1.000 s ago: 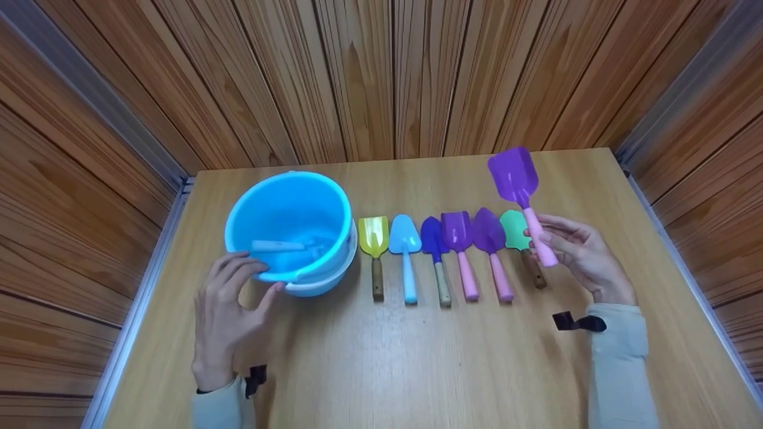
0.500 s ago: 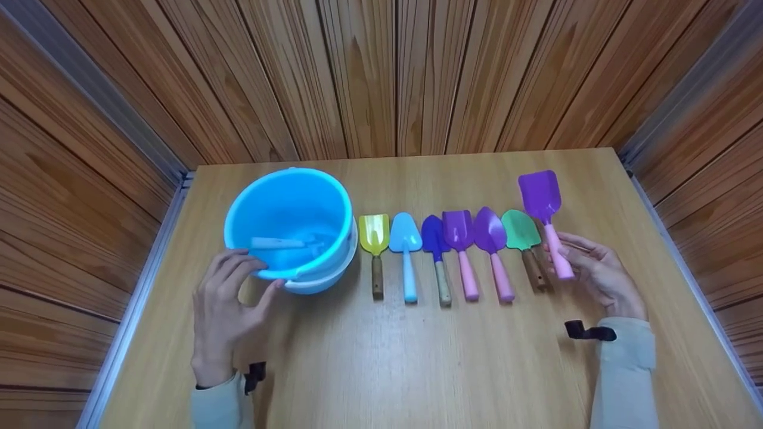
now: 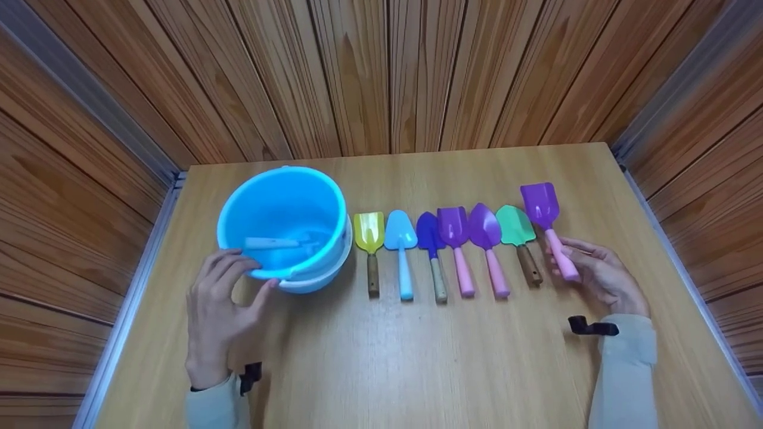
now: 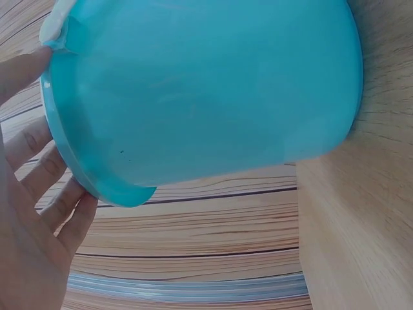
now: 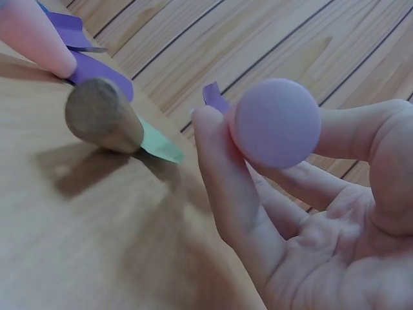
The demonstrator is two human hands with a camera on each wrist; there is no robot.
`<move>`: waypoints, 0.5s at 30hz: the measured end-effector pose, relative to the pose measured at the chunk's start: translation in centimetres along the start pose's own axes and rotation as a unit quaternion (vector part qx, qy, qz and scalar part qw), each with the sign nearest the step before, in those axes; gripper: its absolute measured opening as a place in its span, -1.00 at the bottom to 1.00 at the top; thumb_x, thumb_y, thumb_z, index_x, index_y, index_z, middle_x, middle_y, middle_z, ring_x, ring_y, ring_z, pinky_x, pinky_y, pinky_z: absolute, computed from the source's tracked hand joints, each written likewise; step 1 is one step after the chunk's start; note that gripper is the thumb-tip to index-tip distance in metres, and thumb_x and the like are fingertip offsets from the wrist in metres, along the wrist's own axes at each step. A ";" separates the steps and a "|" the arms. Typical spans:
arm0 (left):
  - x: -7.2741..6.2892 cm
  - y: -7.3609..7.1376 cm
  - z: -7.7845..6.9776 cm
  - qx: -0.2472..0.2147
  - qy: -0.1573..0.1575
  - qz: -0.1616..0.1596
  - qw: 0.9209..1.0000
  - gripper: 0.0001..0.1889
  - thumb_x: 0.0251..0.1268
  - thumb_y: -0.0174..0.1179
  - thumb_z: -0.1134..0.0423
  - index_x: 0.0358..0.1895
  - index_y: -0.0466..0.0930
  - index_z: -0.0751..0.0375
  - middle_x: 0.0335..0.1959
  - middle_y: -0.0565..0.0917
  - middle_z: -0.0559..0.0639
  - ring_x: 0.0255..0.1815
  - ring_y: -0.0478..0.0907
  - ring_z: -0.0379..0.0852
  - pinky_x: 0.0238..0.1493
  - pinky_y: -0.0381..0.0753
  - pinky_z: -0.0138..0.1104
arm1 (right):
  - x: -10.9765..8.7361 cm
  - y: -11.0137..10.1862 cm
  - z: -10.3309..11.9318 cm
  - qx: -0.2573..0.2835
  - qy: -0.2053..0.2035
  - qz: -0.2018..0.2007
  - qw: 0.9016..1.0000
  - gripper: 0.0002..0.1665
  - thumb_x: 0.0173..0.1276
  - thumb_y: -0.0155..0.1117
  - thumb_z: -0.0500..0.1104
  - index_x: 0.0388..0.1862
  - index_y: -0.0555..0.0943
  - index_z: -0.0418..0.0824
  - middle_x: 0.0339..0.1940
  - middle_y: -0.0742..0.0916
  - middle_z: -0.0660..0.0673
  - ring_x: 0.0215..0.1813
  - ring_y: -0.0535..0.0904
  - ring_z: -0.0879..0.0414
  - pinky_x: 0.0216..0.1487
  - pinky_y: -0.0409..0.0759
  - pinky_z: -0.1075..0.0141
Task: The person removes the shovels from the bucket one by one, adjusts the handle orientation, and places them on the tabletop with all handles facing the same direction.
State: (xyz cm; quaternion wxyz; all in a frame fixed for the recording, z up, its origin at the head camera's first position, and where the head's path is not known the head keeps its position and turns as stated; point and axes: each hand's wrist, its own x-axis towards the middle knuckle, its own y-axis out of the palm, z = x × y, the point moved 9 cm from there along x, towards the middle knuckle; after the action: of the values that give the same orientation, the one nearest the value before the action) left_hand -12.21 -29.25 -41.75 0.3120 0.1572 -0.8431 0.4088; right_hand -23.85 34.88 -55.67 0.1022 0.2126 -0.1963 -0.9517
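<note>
In my right hand (image 3: 608, 277) I pinch the pink handle (image 5: 277, 123) of a purple toy shovel (image 3: 541, 205) between thumb and fingers. Its blade points away, at the right end of the row, just beside a green trowel (image 3: 516, 225) with a brown handle. Whether the blade touches the table, I cannot tell. At the left, my left hand (image 3: 217, 316) holds the near rim of a blue bucket (image 4: 213, 90), thumb by the handle joint and fingertips at the edge. Inside the bucket lies a small tool with a light blue handle (image 3: 271, 243); its head is unclear.
Between bucket and green trowel lie a yellow shovel (image 3: 369, 232), a light blue trowel (image 3: 400, 231), a dark blue trowel (image 3: 429, 231), a purple square shovel (image 3: 454, 226) and a purple pointed trowel (image 3: 485, 225). Wood-patterned panels (image 3: 357, 77) stand behind the wooden table (image 3: 381, 357).
My right hand has moved right and down with the purple shovel, from over the green trowel to beside it. The left hand has stayed on the bucket rim.
</note>
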 end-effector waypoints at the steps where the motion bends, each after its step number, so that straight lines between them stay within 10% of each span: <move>1: 0.1 0.0 0.0 0.000 -0.001 0.001 1.000 -0.62 0.07 0.64 0.09 -0.05 0.84 0.13 -0.02 0.84 0.00 0.26 0.64 0.07 0.40 0.55 -0.23 | -0.1 -0.2 -0.1 0.002 0.003 0.000 1.000 -0.61 0.65 0.18 -0.33 0.33 0.72 -0.13 0.20 0.83 -0.17 0.14 0.83 -0.04 0.13 0.80 0.14; 15: 0.2 0.2 -0.1 -0.008 -0.007 0.010 1.000 -0.63 0.08 0.64 0.14 -0.04 0.83 0.15 -0.04 0.84 0.05 0.30 0.62 0.11 0.45 0.37 -0.48 | -0.5 -2.1 -1.4 0.008 0.051 -0.023 0.998 -0.64 0.64 0.24 -0.23 0.33 0.70 -0.07 0.23 0.80 -0.24 0.18 0.80 -0.03 0.22 0.77 0.13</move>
State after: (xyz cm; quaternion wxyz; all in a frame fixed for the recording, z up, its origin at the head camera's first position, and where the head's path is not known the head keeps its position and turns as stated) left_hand -12.39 -29.11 -41.73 0.3034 0.1488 -0.8499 0.4044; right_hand -23.04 36.41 -57.48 0.0886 0.2664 -0.1939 -0.9400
